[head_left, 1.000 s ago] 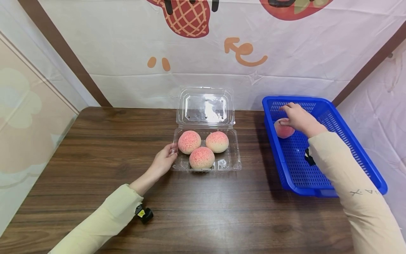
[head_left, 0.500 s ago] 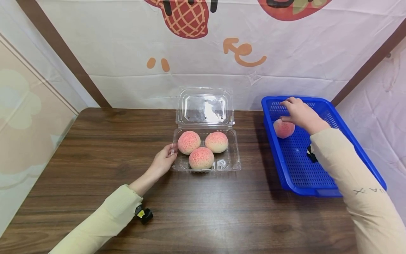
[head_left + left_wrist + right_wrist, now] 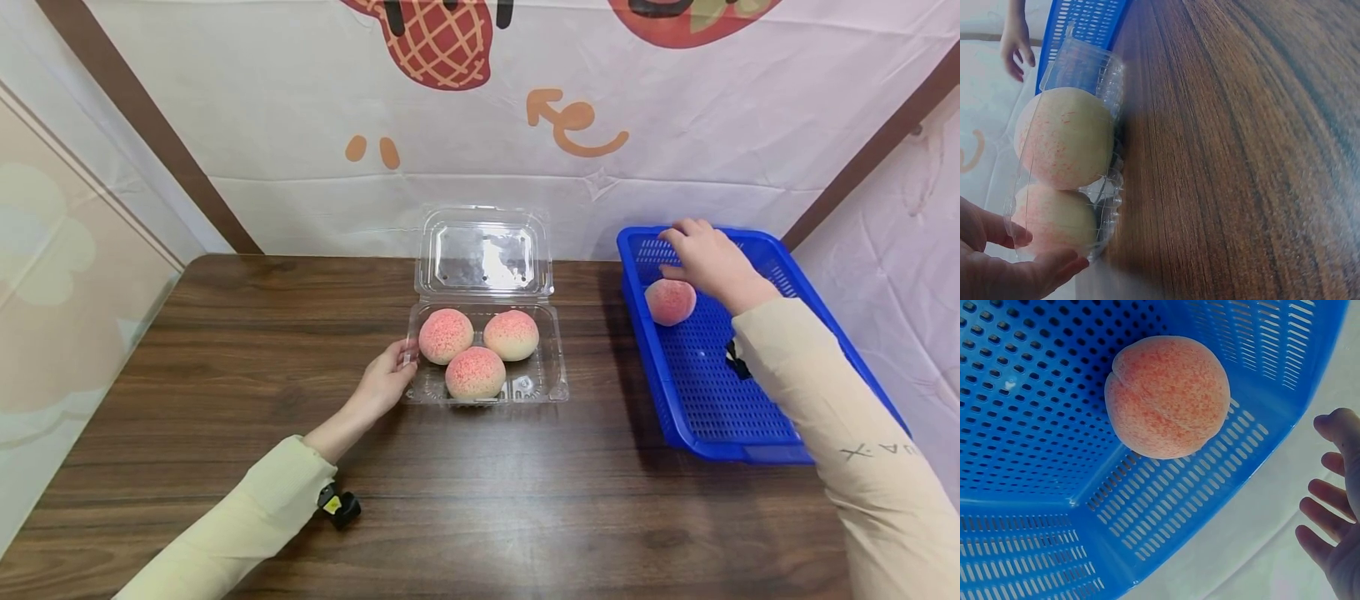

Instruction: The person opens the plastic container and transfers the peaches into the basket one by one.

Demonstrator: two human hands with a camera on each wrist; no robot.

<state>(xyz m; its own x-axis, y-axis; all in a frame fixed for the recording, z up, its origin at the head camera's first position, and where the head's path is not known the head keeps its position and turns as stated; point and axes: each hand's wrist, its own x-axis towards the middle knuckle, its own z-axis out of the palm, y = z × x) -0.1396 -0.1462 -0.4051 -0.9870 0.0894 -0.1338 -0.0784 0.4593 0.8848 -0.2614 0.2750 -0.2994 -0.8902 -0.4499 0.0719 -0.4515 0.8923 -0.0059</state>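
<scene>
My left hand (image 3: pixel 384 382) pinches the left wall of a clear plastic clamshell box (image 3: pixel 536 385), thumb on one side and fingers on the other. The box's lid (image 3: pixel 483 250) stands raised at the back. Inside lie three pink-and-cream peaches, a left one (image 3: pixel 446 336), a right one (image 3: pixel 511 335) and a front one (image 3: pixel 476 372). A fourth peach (image 3: pixel 1169 397) rests in the left back corner of a blue basket (image 3: pixel 666 375). Over that corner hovers my right hand (image 3: pixel 711 260), fingers loosely bent, holding nothing. The right wrist view shows this hand (image 3: pixel 1338 494) apart from the peach.
The box stands on a brown wooden table (image 3: pixel 480 500), near its back edge. To its right is the perforated blue basket, with some table between them. A printed white cloth (image 3: pixel 300 108) hangs behind the table and at both sides.
My right hand has lifted up and back from the peach in the basket, which stays in its corner. The left hand and the box keep their place.
</scene>
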